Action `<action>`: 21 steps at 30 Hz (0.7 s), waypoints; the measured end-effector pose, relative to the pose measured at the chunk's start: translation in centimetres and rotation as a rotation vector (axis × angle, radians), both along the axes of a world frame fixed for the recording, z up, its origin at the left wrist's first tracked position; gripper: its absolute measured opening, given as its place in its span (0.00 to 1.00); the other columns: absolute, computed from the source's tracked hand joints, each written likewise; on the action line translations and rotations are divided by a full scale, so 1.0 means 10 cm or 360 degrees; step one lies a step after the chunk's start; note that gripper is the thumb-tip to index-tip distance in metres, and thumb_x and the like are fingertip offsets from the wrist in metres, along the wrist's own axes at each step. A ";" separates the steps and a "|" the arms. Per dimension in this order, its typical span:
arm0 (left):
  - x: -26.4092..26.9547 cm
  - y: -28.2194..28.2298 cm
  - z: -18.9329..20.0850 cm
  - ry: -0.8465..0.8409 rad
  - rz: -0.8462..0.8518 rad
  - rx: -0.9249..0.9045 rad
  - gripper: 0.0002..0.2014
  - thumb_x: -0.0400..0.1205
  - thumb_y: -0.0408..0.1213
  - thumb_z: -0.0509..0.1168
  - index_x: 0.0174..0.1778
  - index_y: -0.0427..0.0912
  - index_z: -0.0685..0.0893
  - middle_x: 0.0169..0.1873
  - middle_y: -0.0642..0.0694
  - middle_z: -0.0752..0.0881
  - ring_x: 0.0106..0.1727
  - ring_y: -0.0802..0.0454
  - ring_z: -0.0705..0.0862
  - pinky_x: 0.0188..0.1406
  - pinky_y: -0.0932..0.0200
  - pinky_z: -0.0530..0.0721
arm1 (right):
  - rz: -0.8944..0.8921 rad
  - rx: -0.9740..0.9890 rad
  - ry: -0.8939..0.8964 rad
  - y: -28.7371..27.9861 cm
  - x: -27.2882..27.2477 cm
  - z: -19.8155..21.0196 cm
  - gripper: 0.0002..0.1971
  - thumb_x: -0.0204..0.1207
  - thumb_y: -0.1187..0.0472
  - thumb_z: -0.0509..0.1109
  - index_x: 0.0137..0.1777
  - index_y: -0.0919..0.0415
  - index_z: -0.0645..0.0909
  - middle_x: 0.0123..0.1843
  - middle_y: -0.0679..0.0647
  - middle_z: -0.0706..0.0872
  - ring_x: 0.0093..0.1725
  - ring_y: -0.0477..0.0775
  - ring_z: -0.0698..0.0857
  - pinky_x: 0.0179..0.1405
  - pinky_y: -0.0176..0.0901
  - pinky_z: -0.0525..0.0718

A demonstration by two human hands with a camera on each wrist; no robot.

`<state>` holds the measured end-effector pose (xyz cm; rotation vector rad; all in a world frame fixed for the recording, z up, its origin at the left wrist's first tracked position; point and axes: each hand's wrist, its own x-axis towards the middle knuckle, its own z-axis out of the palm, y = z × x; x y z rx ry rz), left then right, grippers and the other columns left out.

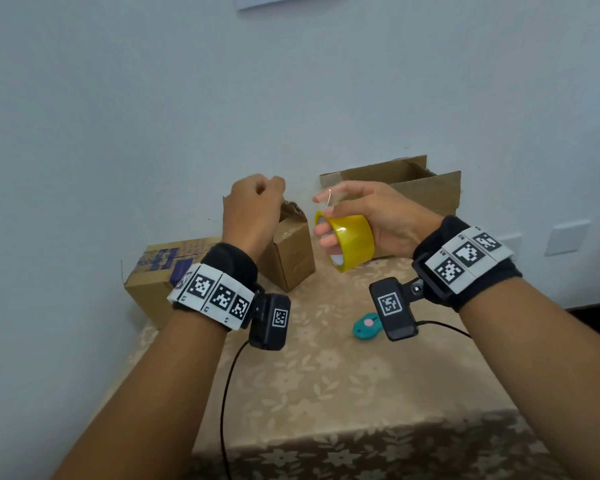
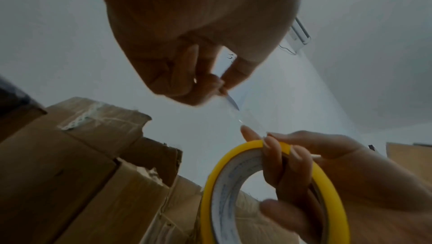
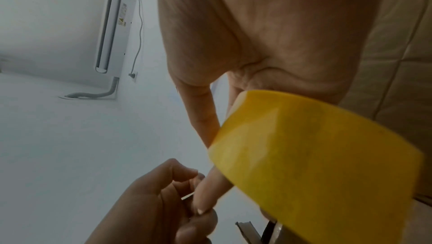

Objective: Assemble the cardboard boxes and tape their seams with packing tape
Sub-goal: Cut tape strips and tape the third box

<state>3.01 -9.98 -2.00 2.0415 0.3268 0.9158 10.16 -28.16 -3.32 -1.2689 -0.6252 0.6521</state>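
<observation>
Right hand (image 1: 378,216) grips yellow tape roll (image 1: 347,240), fingers through its core. Left hand (image 1: 253,209) pinches the clear tape end (image 2: 233,103) above small cardboard box (image 1: 291,254) on the surface (image 1: 326,375)

A pale blue-white wall (image 1: 153,116) is rising behind the table (image 1: 343,393), which is wearing a beige cloth with a leaf pattern. White switch plates (image 1: 568,236) are sitting on the wall past the table's right edge. A wall-mounted air conditioner (image 3: 114,28) is hanging high up, its cable (image 3: 139,31) trailing down to a socket.
</observation>
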 end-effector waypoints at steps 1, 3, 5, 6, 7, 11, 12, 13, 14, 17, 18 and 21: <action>-0.02 -0.02 0.01 0.0132 -0.0064 0.0040 0.19 0.79 0.46 0.60 0.31 0.33 0.81 0.24 0.45 0.80 0.26 0.47 0.76 0.36 0.48 0.77 | -0.0019 0.0017 0.0002 0.00 0.02 0.00 0.12 0.83 0.73 0.70 0.64 0.65 0.83 0.44 0.72 0.88 0.35 0.65 0.89 0.47 0.60 0.87; -0.08 -0.09 0.02 0.0471 -0.0222 0.0143 0.22 0.83 0.44 0.59 0.26 0.36 0.84 0.21 0.44 0.83 0.20 0.49 0.77 0.33 0.57 0.78 | -0.0053 0.0051 0.0013 0.00 0.04 -0.01 0.11 0.83 0.73 0.70 0.63 0.65 0.83 0.44 0.72 0.88 0.35 0.66 0.88 0.49 0.61 0.86; -0.10 -0.17 -0.01 0.0828 -0.0404 0.0225 0.23 0.86 0.42 0.58 0.30 0.34 0.88 0.25 0.40 0.89 0.19 0.49 0.81 0.25 0.65 0.76 | -0.0088 0.0078 0.0014 0.00 0.05 -0.01 0.10 0.83 0.73 0.71 0.62 0.65 0.84 0.44 0.72 0.88 0.35 0.66 0.89 0.50 0.63 0.86; -0.09 -0.18 -0.04 0.0995 -0.0477 0.0241 0.23 0.87 0.42 0.58 0.35 0.32 0.90 0.29 0.38 0.91 0.21 0.49 0.83 0.20 0.67 0.75 | -0.0115 0.0084 0.0008 0.00 0.05 -0.01 0.10 0.83 0.73 0.71 0.61 0.65 0.84 0.44 0.72 0.89 0.34 0.65 0.89 0.50 0.64 0.88; -0.08 -0.19 -0.08 0.1145 -0.0544 0.0248 0.21 0.88 0.40 0.58 0.40 0.31 0.90 0.33 0.37 0.93 0.24 0.48 0.86 0.19 0.68 0.75 | -0.0148 0.0088 0.0004 0.00 0.06 -0.01 0.10 0.82 0.73 0.71 0.61 0.65 0.84 0.44 0.73 0.89 0.33 0.65 0.90 0.51 0.64 0.90; -0.03 -0.21 -0.27 0.1467 -0.0825 0.0305 0.07 0.87 0.34 0.67 0.55 0.37 0.88 0.47 0.38 0.93 0.38 0.49 0.92 0.25 0.62 0.85 | -0.0229 0.0116 0.0024 -0.02 0.08 0.01 0.10 0.82 0.72 0.72 0.61 0.66 0.84 0.44 0.73 0.90 0.32 0.64 0.90 0.44 0.58 0.91; -0.02 -0.24 -0.31 0.1502 -0.0867 0.0316 0.08 0.85 0.37 0.72 0.56 0.38 0.89 0.49 0.38 0.93 0.40 0.49 0.93 0.27 0.62 0.86 | -0.0237 0.0109 0.0024 -0.02 0.09 0.01 0.09 0.82 0.72 0.72 0.61 0.66 0.85 0.43 0.73 0.89 0.32 0.64 0.89 0.43 0.57 0.89; -0.01 -0.28 -0.36 0.1533 -0.0886 0.0325 0.12 0.82 0.41 0.76 0.57 0.38 0.89 0.50 0.38 0.93 0.41 0.48 0.93 0.28 0.61 0.87 | -0.0242 0.0102 0.0026 -0.02 0.08 0.01 0.09 0.82 0.72 0.72 0.60 0.66 0.85 0.43 0.73 0.89 0.32 0.63 0.88 0.42 0.56 0.88; 0.00 -0.32 -0.40 0.1570 -0.0896 0.0334 0.17 0.79 0.45 0.79 0.57 0.38 0.89 0.50 0.38 0.93 0.43 0.46 0.94 0.30 0.60 0.88 | -0.0246 0.0095 0.0030 -0.01 0.08 0.00 0.09 0.82 0.72 0.72 0.60 0.66 0.85 0.43 0.73 0.89 0.32 0.63 0.88 0.42 0.56 0.87; 0.02 -0.44 -0.54 0.1740 -0.0925 0.0412 0.25 0.73 0.52 0.83 0.58 0.38 0.89 0.49 0.39 0.94 0.51 0.40 0.94 0.42 0.53 0.93 | -0.0234 0.0085 0.0031 0.00 0.05 -0.01 0.11 0.83 0.72 0.72 0.63 0.68 0.84 0.43 0.73 0.89 0.31 0.63 0.88 0.41 0.55 0.89; 0.02 -0.47 -0.58 0.1783 -0.0930 0.0452 0.26 0.72 0.53 0.83 0.58 0.39 0.89 0.49 0.38 0.94 0.52 0.39 0.93 0.46 0.50 0.93 | -0.0224 0.0080 0.0030 0.00 0.04 -0.01 0.12 0.83 0.72 0.71 0.65 0.68 0.83 0.42 0.72 0.89 0.31 0.62 0.88 0.39 0.54 0.89; 0.06 -0.53 -0.64 0.1793 -0.0932 0.0560 0.25 0.73 0.53 0.82 0.59 0.41 0.89 0.49 0.38 0.93 0.48 0.39 0.93 0.47 0.48 0.93 | -0.0219 0.0049 0.0010 0.02 0.00 0.00 0.12 0.83 0.72 0.70 0.66 0.70 0.83 0.41 0.71 0.90 0.30 0.61 0.89 0.37 0.52 0.91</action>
